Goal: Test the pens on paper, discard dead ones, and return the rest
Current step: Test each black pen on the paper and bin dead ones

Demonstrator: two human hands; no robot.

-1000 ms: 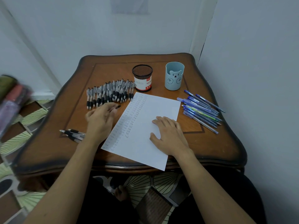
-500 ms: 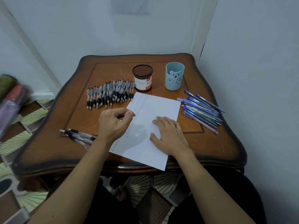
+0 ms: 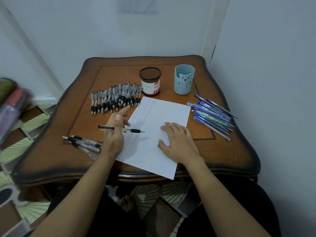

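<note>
A white paper sheet (image 3: 164, 113) with rows of small marks lies on the wooden table (image 3: 51, 151). My left hand (image 3: 115, 132) holds a black pen (image 3: 106, 128) level above the sheet's left edge, tip pointing right. My right hand (image 3: 177, 142) lies flat on the sheet. A fan of black pens (image 3: 114, 99) sits behind my left hand. Several blue pens (image 3: 212, 113) lie at the right. A few black pens (image 3: 82, 142) lie at the left front.
A black mesh pen cup (image 3: 150, 82) and a light blue bear cup (image 3: 184, 79) stand at the back of the table. Walls close in behind and at the right. Blurred objects (image 3: 12, 103) stand at the far left. Patterned floor lies below.
My left hand picked a pen from the black fan, drew it back over the sheet's left edge, and now holds it level. My right hand has stayed flat on the paper.
</note>
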